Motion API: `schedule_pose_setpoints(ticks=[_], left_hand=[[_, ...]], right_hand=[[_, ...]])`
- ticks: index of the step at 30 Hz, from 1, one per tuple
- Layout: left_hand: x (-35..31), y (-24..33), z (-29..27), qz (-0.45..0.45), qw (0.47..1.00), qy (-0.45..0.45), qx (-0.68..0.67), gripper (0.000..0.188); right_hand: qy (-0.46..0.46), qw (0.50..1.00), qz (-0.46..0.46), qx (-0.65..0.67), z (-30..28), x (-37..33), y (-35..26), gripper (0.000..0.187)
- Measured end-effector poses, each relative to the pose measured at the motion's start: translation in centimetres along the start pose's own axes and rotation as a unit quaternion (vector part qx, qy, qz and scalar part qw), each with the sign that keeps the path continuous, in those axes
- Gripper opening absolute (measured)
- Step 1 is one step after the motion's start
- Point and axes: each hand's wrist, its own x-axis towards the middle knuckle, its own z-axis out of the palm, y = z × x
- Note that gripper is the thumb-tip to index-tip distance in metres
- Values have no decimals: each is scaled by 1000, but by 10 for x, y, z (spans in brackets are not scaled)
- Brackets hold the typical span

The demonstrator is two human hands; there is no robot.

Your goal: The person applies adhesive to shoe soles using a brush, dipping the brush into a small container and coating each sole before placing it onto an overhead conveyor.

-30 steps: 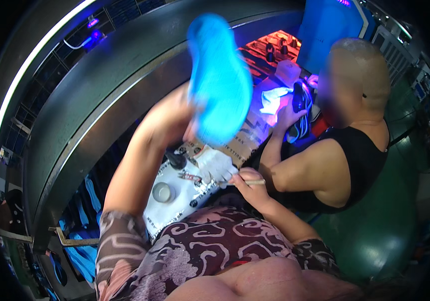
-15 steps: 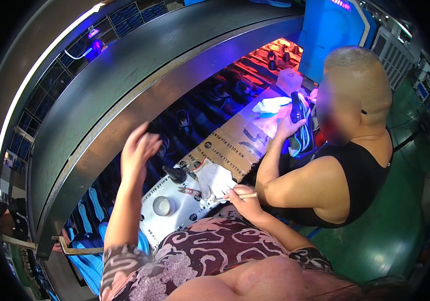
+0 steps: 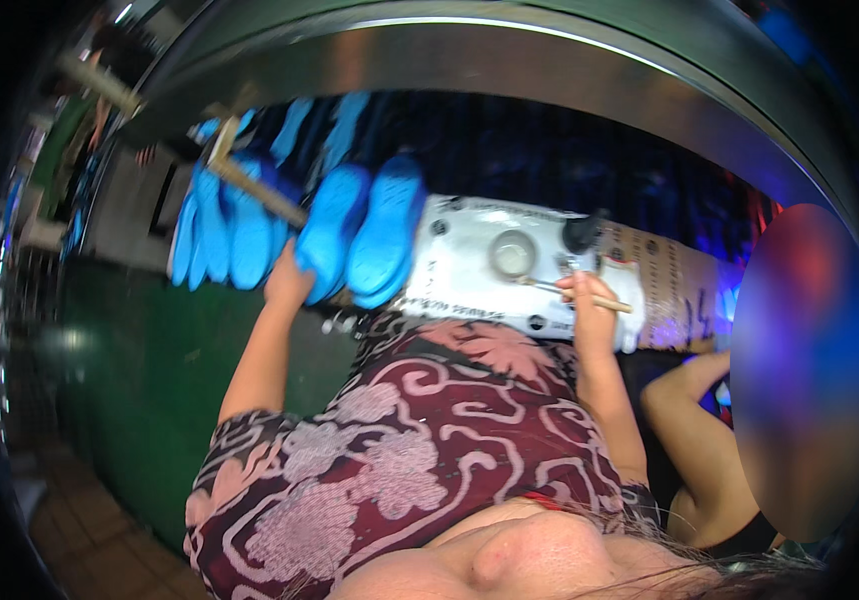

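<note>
My left hand (image 3: 289, 283) is at the heel or toe end of a blue shoe sole (image 3: 334, 215), its fingers closed on the edge; part of the grip is hidden. Another blue sole (image 3: 386, 232) lies just right of it, with several more (image 3: 211, 230) in a row to the left. In my right hand (image 3: 592, 303) is a thin brush (image 3: 604, 300) with a pale wooden handle, held in a pinch. Its tip points left, close to a small round cup (image 3: 512, 255). The cup stands on white printed sheeting (image 3: 459, 270).
A black bottle (image 3: 581, 232) stands behind my right hand, beside a white glove (image 3: 621, 285). Brown cardboard (image 3: 664, 300) extends right toward a seated co-worker's arm (image 3: 694, 400). A metal machine hood (image 3: 429, 55) arches over the far side. A bar (image 3: 259, 190) juts over the soles.
The view has turned left. My left hand has come down from in front of the machine hood to a blue sole. The brush, still in my right hand, is now near the cup.
</note>
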Motion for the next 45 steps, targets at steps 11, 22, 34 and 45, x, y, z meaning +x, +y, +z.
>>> schedule_pose_setpoints(ticks=[11,22,34,45], left_hand=[[-20,-2,9,62,987,44,-139,28],[-57,97,0,-16,653,-301,-695,43],[-102,197,10,220,832,-83,-503,37],[-114,209,7,290,830,-57,-472,20]], right_hand=[[25,998,55,26,15,-6,12,34],[9,999,27,45,-1,3,5,35],[-71,946,-296,-113,19,4,-40,21],[-47,940,-292,-169,4,3,-29,22]])
